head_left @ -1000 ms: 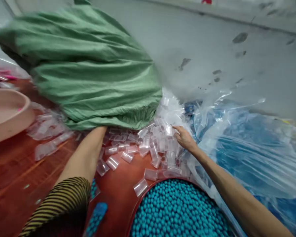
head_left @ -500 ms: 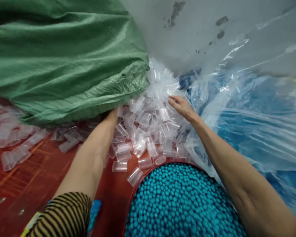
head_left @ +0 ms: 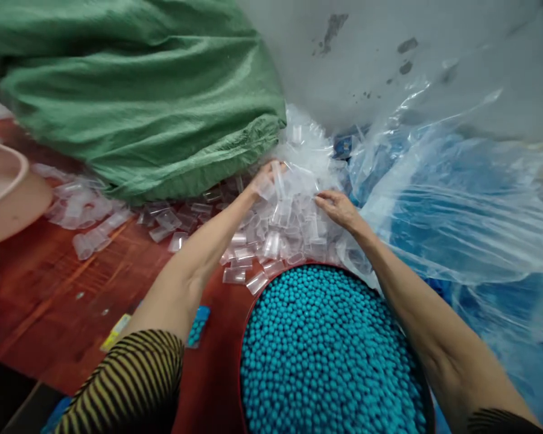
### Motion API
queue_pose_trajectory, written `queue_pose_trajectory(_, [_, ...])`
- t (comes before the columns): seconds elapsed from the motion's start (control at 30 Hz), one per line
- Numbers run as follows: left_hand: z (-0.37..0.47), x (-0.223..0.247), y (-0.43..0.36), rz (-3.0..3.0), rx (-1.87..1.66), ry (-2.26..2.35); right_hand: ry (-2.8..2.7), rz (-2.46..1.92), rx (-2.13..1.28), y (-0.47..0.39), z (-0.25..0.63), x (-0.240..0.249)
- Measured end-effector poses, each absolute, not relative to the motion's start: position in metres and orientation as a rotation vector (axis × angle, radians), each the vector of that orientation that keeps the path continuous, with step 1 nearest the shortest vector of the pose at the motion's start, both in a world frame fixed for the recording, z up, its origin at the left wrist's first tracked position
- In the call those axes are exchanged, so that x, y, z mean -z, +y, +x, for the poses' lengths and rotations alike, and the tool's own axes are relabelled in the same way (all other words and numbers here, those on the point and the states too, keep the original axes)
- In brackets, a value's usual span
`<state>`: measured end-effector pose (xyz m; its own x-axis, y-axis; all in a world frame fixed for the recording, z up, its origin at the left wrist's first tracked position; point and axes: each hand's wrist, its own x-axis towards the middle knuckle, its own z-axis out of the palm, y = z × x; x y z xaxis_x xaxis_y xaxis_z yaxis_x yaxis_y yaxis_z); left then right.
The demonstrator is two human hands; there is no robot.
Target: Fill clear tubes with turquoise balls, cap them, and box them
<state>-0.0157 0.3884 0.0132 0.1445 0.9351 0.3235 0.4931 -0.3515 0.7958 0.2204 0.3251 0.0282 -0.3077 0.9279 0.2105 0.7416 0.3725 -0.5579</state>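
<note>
Many clear tubes (head_left: pixel 283 218) by left hand (head_left: pixel 266 176) and right hand (head_left: pixel 337 207), grips unclear, hemmed by green sack (head_left: pixel 149 102) and bead tub (head_left: pixel 428 398).

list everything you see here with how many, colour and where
clear plastic tubes: uncountable, clear, heaped centre
beads: uncountable, turquoise, inside tub
tub: one, red-rimmed, bottom centre
sack: one, green, upper left
basin: one, pale pink, left edge
plastic sheeting: count unclear, clear with blue beneath, right
packet: one, blue, beside left forearm
label-like piece: one, yellow, left of that forearm
floor-like surface: one, red, lower left
wall: one, grey with dark patches, upper right
left hand: one, bare, among tubes
right hand: one, bare, heap's right side
</note>
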Motion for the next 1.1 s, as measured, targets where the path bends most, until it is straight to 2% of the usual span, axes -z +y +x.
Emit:
queue_pose_trajectory(0.2, [0.007, -0.043, 0.353, 1.893, -1.021, 1.318, -2.187, -1.498, -0.383, 0.289, 0.226, -0.04])
queue_pose_trajectory(0.4, [0.011, -0.08, 0.31, 2.187, -0.676, 1.284, -2.303, -1.648, -0.281, 0.262, 0.235, -0.047])
queue_pose_trajectory(0.53, [-0.007, -0.09, 0.263, 2.29, -0.603, 1.471, -2.29, -1.678, -0.123, 0.242, 0.234, -0.05])
queue_pose_trajectory(0.7, [-0.076, -0.067, 0.161, 2.246, -0.742, 1.848, -2.232, -1.423, 0.093, 0.173, 0.214, -0.063])
queue_pose_trajectory(0.87, [-0.147, -0.02, 0.072, 2.143, -0.433, 2.126, -2.642, -1.012, -0.353, 0.081, 0.113, -0.064])
queue_pose_trajectory(1.0, [-0.164, 0.008, 0.045, 2.225, -0.06, 2.081, -2.896, -1.167, -0.434, 0.056, 0.018, -0.034])
queue_pose_trajectory(1.1, [-0.166, 0.019, 0.031, 2.257, -0.009, 2.072, -2.883, -1.275, -0.427, 0.048, -0.018, -0.011])
